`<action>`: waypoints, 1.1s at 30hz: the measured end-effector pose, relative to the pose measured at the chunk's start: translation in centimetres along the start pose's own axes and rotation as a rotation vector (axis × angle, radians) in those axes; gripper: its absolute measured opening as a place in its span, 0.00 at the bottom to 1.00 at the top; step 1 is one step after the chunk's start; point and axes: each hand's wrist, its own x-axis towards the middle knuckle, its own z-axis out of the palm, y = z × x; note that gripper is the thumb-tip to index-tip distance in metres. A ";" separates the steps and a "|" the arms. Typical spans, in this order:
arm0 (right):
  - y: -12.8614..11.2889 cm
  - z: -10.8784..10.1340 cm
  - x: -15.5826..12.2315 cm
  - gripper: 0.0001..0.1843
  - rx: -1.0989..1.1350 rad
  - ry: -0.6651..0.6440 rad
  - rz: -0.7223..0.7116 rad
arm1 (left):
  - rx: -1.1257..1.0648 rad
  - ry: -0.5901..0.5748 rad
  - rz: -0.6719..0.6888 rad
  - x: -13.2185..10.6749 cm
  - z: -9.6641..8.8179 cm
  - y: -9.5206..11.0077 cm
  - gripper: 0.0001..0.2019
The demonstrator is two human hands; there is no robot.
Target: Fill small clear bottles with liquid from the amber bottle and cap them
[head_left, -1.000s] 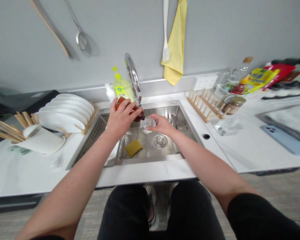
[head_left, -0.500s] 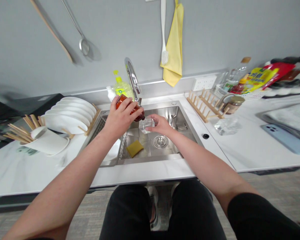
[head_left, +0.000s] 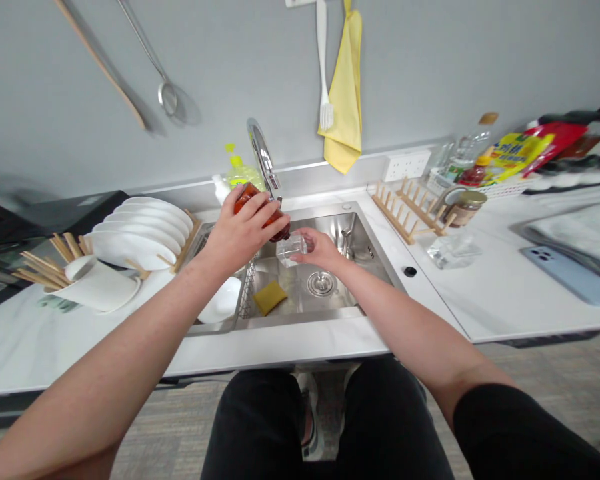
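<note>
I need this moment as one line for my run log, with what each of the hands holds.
Left hand: tilted brown bottle | Right hand: clear glass | Below: steel sink, yellow sponge

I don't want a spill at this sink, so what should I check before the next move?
1. Left hand grips the bottle: ok, its fingers wrap around the body.
2. Bottle's neck is near the glass: ok, it tilts down just beside the glass's upper edge.
3. Right hand holds the glass: ok, its fingers are around it.
4. Glass is over the sink: ok, above the steel basin.
5. Bottle's cap is off: cannot tell, the neck end is too dark and small.
6. Glass's contents: cannot tell, no liquid is clearly visible.
</note>
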 end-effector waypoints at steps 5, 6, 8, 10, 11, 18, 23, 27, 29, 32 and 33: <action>-0.6 0.2 -0.1 0.41 0.065 0.035 0.023 | -0.065 -0.025 -0.013 0.5 -1.0 0.3 0.20; -0.6 0.2 -0.1 0.41 0.071 0.031 0.024 | -0.071 -0.025 -0.010 0.5 -1.1 0.4 0.20; -0.6 0.3 -0.1 0.41 0.085 0.022 0.028 | -0.073 -0.027 0.000 0.5 -1.2 0.5 0.21; -0.5 0.3 -0.2 0.42 0.103 0.016 0.035 | -0.059 -0.030 0.018 0.4 -1.3 0.5 0.22; -0.5 0.3 -0.2 0.43 0.113 0.013 0.039 | -0.048 -0.028 0.029 0.3 -1.3 0.5 0.22; -0.6 0.4 -0.3 0.42 0.129 0.007 0.035 | 0.064 -0.029 0.153 0.5 -1.6 0.3 0.23; -0.7 0.5 -0.3 0.41 0.092 0.022 0.031 | 0.063 -0.056 0.212 0.8 -1.8 0.1 0.25; -1.0 0.4 -0.4 0.42 0.083 0.019 0.046 | 0.025 -0.124 0.166 1.3 -2.3 0.3 0.24; -1.2 0.4 -0.5 0.42 0.091 0.015 0.051 | 0.012 -0.156 0.128 1.6 -2.6 0.5 0.23; -1.4 0.4 -0.5 0.41 0.098 0.020 0.047 | -0.031 -0.155 0.105 1.9 -2.9 0.7 0.22; -1.5 0.4 -0.5 0.41 0.097 0.024 0.047 | -0.054 -0.149 0.097 2.0 -2.9 0.8 0.21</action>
